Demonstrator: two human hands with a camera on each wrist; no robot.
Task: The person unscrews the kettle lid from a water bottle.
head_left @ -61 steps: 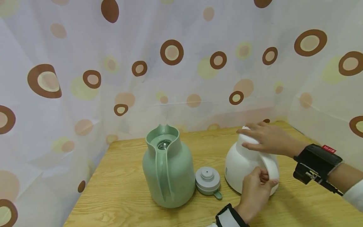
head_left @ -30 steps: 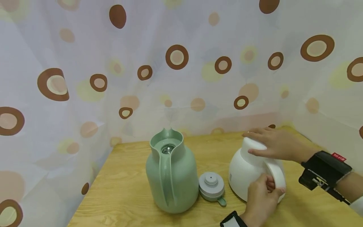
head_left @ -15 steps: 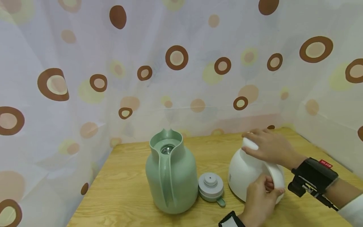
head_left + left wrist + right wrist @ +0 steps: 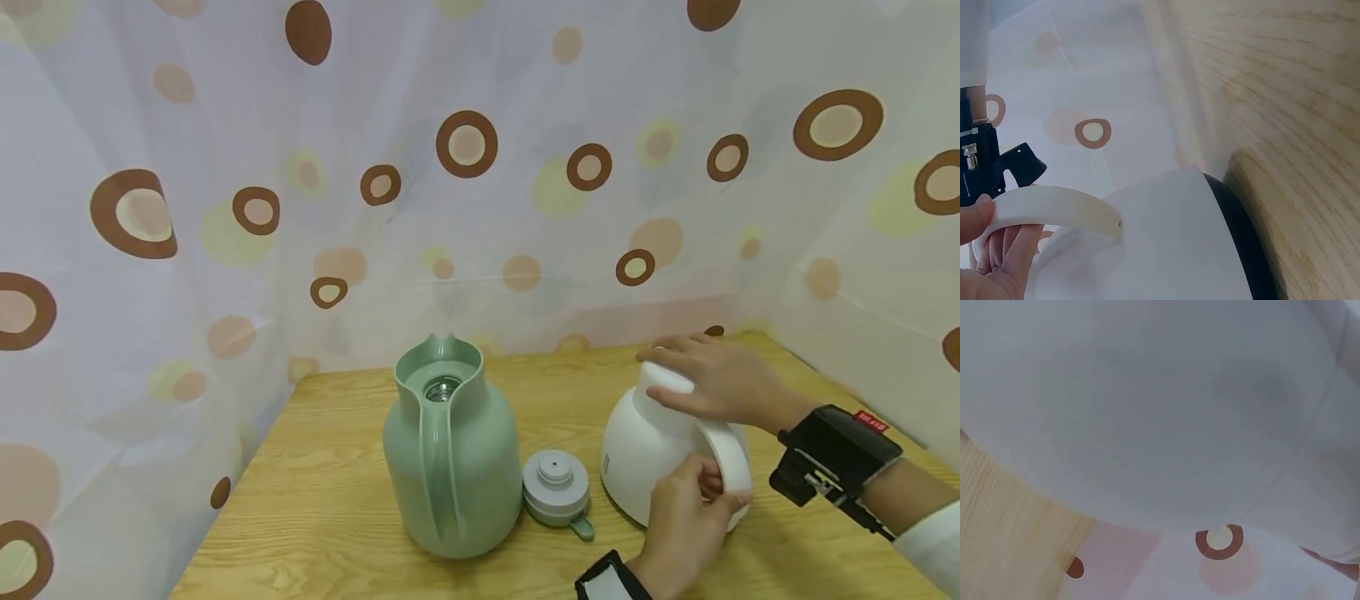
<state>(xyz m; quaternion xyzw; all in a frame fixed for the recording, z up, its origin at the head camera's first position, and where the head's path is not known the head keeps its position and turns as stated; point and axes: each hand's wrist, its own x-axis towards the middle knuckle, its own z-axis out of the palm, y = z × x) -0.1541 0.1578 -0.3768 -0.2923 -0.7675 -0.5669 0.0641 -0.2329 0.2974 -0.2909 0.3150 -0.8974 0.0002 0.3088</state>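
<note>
A white thermos jug (image 4: 637, 467) stands upright on the right part of the table. My left hand (image 4: 684, 518) holds its curved handle (image 4: 729, 457), thumb on the outer side and fingers through the loop. The left wrist view shows that handle (image 4: 1060, 207) closely, with the fingers under it. Over the jug's top lies my right hand (image 4: 716, 382), gripping the white lid (image 4: 666, 379) with the thumb on the near side and the fingers across the top. They hide much of the lid. The jug's smooth body (image 4: 1135, 425) fills most of the right wrist view, where the right fingers barely show.
A pale green thermos jug (image 4: 480, 475) stands left of the white one, its mouth uncovered. Between the two jugs sits a grey stopper (image 4: 555, 487) with a green tab. A spotted curtain (image 4: 465, 225) hangs behind the wooden table (image 4: 322, 483).
My right wrist has swung left and then slightly back right, the hand staying on the lid. My left hand keeps the handle. The head view has shifted slightly.
</note>
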